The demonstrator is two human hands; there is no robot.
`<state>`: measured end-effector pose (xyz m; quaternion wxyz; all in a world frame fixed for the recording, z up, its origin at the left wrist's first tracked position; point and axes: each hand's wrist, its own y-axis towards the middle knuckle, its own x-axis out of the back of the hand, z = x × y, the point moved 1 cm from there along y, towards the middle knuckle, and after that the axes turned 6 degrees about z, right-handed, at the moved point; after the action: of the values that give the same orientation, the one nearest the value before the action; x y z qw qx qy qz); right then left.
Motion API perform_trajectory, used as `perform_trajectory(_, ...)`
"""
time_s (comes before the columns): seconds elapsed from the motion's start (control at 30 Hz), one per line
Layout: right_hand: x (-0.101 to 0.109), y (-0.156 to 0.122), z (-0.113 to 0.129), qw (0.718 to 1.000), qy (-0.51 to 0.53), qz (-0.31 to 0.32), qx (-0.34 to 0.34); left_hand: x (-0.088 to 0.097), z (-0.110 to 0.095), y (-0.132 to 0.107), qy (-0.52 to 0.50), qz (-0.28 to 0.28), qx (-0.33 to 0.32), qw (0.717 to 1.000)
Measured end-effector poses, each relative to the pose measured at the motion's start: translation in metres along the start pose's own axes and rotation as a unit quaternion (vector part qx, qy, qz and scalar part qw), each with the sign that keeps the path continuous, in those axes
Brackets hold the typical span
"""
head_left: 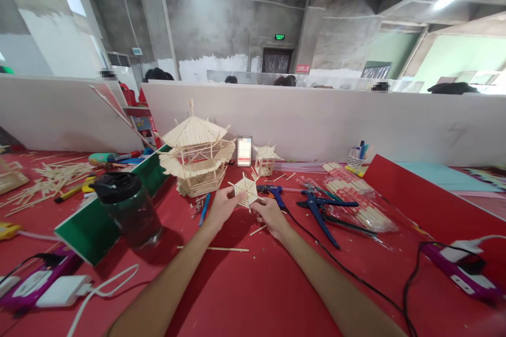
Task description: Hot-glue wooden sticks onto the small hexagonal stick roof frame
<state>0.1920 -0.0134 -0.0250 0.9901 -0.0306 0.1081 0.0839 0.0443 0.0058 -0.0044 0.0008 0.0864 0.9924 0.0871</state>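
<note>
Both my hands hold a small hexagonal piece made of thin wooden sticks (245, 191) above the red table (245, 289). My left hand (223, 205) pinches its left edge and my right hand (269, 213) pinches its lower right edge. Just behind stands a large two-tier stick pavilion (197, 155). A smaller stick pavilion (265, 160) sits to its right. A loose stick (215, 248) lies on the table under my left forearm.
A dark lidded jar (128, 208) and a green board (95, 224) stand left. A blue glue gun (272, 190), blue cutters (320, 210) and a bag of sticks (356, 202) lie right. Power strips (462, 268) and cables flank both sides. A white partition (316, 121) runs behind.
</note>
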Motion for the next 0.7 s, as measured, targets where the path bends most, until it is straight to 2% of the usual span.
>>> perform_trajectory(0.3, 0.001, -0.001, 0.006, 0.998, 0.003, 0.061, 0.007, -0.003, -0.007, -0.004, -0.081, -0.006, 0.036, 0.996)
perform_trajectory(0.5, 0.000, -0.004, 0.008, 0.993, 0.056, 0.093, -0.035, 0.001, -0.009, -0.002, -0.145, 0.003, 0.027, 0.989)
perform_trajectory(0.7, 0.003, -0.006, 0.010, 0.991, 0.106, 0.079, -0.032, 0.007, -0.017, -0.003, -0.159, -0.008, 0.015, 0.987)
